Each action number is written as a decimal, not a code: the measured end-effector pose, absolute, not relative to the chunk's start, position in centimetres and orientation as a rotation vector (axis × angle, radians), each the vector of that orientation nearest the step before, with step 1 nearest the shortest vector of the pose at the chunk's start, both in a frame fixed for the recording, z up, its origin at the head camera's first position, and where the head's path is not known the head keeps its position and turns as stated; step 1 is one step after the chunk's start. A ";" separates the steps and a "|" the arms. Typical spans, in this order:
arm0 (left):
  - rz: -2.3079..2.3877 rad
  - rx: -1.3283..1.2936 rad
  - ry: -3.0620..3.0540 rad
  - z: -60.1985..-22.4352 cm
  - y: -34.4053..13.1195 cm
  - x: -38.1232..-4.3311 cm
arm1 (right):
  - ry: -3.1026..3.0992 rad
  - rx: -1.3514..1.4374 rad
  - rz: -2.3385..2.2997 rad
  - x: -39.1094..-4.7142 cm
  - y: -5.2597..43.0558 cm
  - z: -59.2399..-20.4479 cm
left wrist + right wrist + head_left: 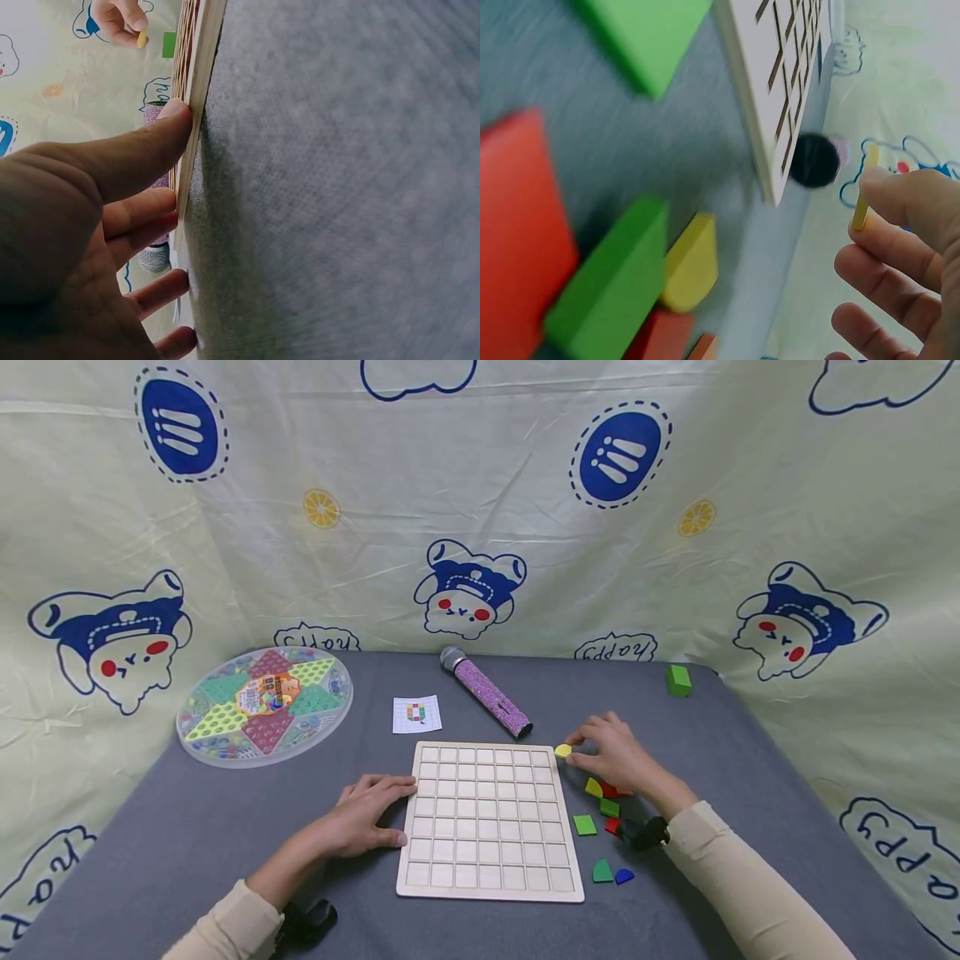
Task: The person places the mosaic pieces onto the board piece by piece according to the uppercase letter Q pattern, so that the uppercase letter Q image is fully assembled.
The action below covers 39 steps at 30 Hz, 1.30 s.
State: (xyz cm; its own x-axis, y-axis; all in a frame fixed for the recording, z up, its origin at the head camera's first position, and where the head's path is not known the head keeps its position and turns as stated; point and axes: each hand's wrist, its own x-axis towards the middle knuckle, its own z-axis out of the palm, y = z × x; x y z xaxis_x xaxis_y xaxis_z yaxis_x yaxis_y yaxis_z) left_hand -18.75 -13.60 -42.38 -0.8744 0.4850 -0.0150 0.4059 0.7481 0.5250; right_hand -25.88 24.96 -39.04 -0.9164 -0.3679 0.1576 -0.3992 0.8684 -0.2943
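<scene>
A pale wooden grid board (486, 818) lies on the grey table in the head view. My left hand (365, 814) touches its left edge, thumb and fingertips against the side and the fingers fairly straight. Between thumb and finger my right hand (617, 753) pinches a small yellow tile (562, 751) close by the board's top right corner. The right wrist view shows that yellow tile (865, 187) edge-on, raised above the table. Right of the board lie a light green square (584, 825), a yellow rounded piece (593, 787), a green tile (609, 807) and red pieces (612, 826), partly behind the right arm.
Nearer me lie a green quarter-round piece (602, 871) and a blue half-round (624, 877). Behind the board are a card with a coloured pattern (417, 715) and a pink glittery microphone (491, 696). A round patterned game board (217, 689) sits left, a green block (678, 681) far right.
</scene>
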 end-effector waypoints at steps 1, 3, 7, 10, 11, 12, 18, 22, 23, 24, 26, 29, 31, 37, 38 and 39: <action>0.786 0.715 2.794 -42.4 -13.6 -18.7 | -2.937 0.613 0.495 -25.8 24.7 -39.0; 0.783 0.712 2.792 -42.3 -13.6 -18.7 | -2.930 0.623 0.497 -25.7 24.1 -38.9; 0.787 0.709 2.782 -42.2 -13.6 -18.7 | -2.911 0.639 0.487 -25.5 22.9 -38.8; 0.788 0.704 2.775 -42.2 -13.6 -18.7 | -2.894 0.668 0.490 -25.4 22.0 -38.7; 0.788 0.703 2.774 -42.2 -13.6 -18.7 | -2.892 0.676 0.491 -25.4 21.6 -38.7; 0.787 0.700 2.773 -42.2 -13.6 -18.7 | -2.888 0.685 0.495 -25.4 21.3 -38.7; 0.787 0.700 2.768 -42.2 -13.6 -18.7 | -2.870 0.748 0.481 -25.3 19.6 -38.9; 0.781 0.711 2.768 -42.2 -13.7 -18.7 | -2.866 0.794 0.489 -25.3 18.7 -39.0; 0.781 0.715 2.768 -42.2 -13.7 -18.7 | -2.865 0.807 0.496 -25.3 18.4 -39.0; 0.780 0.718 2.768 -42.2 -13.7 -18.7 | -2.866 0.819 0.503 -25.4 18.2 -39.0; 0.778 0.725 2.769 -42.2 -13.7 -18.7 | -2.865 0.842 0.510 -25.4 17.8 -39.0; 0.778 0.726 2.770 -42.3 -13.8 -18.8 | -2.870 0.869 0.513 -25.5 17.1 -39.1; 0.778 0.722 2.769 -42.2 -13.8 -18.8 | -2.877 0.879 0.498 -25.6 16.7 -39.2; 0.778 0.713 2.769 -42.3 -13.7 -18.8 | -2.889 0.892 0.497 -25.7 15.5 -39.5; 0.777 0.714 2.770 -42.3 -13.7 -18.8 | -2.888 0.899 0.504 -25.7 15.3 -39.6; 0.778 0.715 2.770 -42.3 -13.7 -18.8 | -2.880 0.908 0.505 -25.7 15.1 -39.6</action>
State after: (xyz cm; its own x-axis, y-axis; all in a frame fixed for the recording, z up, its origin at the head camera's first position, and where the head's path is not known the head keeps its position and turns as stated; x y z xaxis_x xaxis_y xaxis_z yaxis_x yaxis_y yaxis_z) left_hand -18.79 -13.72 -42.30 -0.8688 0.4936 -0.0388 0.4012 0.7477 0.5292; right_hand -25.74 15.08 -39.59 -0.8213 -0.5437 0.1726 -0.5700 0.7701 -0.2865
